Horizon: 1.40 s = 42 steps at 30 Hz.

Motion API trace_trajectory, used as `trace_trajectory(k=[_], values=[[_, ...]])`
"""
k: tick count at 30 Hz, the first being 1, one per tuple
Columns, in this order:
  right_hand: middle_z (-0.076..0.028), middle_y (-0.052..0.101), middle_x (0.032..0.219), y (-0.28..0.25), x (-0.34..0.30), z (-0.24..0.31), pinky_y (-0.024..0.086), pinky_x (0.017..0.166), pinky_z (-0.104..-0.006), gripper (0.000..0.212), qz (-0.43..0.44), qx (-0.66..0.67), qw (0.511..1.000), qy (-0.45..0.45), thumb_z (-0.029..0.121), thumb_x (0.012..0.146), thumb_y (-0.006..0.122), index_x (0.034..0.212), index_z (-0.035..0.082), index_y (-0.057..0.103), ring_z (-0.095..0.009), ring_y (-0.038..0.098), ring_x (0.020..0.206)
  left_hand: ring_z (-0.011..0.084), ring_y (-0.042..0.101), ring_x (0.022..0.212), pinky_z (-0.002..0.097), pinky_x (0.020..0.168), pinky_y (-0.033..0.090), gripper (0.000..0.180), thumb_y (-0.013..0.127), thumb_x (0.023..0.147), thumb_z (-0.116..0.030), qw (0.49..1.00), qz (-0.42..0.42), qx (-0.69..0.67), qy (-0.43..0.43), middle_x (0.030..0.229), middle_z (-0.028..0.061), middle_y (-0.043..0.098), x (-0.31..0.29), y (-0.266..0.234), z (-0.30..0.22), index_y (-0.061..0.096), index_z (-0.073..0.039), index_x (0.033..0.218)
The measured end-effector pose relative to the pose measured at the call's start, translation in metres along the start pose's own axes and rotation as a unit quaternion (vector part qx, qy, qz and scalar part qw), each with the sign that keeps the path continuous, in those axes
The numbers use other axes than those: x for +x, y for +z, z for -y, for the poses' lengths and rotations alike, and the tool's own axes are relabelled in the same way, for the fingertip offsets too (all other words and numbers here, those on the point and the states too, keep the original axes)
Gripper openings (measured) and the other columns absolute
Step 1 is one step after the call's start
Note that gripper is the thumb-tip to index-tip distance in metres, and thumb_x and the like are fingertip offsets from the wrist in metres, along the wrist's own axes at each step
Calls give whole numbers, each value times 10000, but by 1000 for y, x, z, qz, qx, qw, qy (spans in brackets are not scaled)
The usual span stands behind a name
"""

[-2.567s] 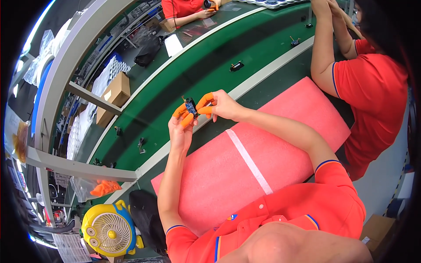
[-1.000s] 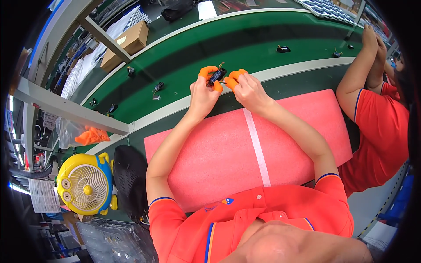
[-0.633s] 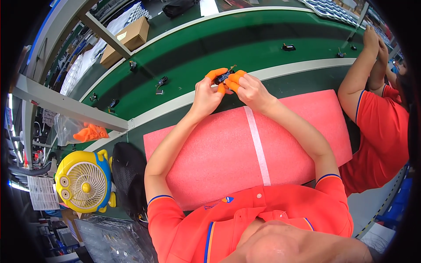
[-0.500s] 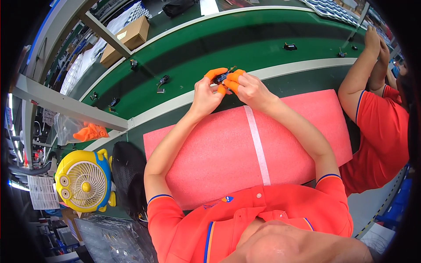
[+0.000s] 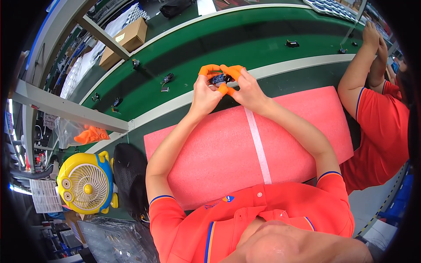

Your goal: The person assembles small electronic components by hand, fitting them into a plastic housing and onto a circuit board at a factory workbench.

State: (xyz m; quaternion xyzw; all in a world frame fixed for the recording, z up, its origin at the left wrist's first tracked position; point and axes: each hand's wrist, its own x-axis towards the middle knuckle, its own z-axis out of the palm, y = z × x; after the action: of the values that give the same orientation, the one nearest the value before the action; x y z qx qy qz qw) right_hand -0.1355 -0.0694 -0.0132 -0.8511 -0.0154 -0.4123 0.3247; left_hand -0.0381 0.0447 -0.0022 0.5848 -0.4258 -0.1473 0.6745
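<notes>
A small dark-blue circuit board with black parts (image 5: 217, 79) is held up between both hands at the near edge of the green belt. My left hand (image 5: 205, 95) pinches its left side, and my right hand (image 5: 251, 93) closes on its right side. Orange finger cots cover the thumbs and some fingertips of both hands, partly hiding the board. Under my forearms lies a pink foam block (image 5: 210, 153) with a white strip across it.
Several small electronic assemblies, one of them with a cable (image 5: 167, 78), sit on the green conveyor belt (image 5: 245, 48). A grey metal frame (image 5: 66, 105), a bag of orange finger cots (image 5: 90, 133) and a yellow fan (image 5: 85, 186) are at left. A co-worker's arm (image 5: 357, 72) reaches in at right.
My fingers have shifted on the board, and its blue face now shows more, turned toward me. Assemblies at the left of the belt have moved slightly to the right.
</notes>
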Motion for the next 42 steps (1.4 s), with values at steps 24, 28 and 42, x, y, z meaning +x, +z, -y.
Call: trace_trajectory(k=[24,28,42], values=[[-106,638,878,14,20,-37,508,710,-271,282,71,184,958,207,24,717,714,981,-6,621,-184,645,763,374,570,837,372,742,476,601,535,788,30,883,144,442,64,1043,224,546,4,-37,9,327,-43,1347],[-113,641,912,15,25,-75,503,721,-282,305,-28,223,950,215,71,708,733,992,18,635,-196,639,774,352,514,999,385,799,453,554,518,766,54,868,-22,466,173,1082,214,527,34,-81,50,408,-44,1301],[-107,544,1149,44,9,-24,479,811,-311,575,11,171,968,185,139,721,743,1220,23,482,-202,580,946,121,565,812,250,753,453,229,623,749,58,974,32,222,-16,847,26,583,32,-97,42,583,5,968]])
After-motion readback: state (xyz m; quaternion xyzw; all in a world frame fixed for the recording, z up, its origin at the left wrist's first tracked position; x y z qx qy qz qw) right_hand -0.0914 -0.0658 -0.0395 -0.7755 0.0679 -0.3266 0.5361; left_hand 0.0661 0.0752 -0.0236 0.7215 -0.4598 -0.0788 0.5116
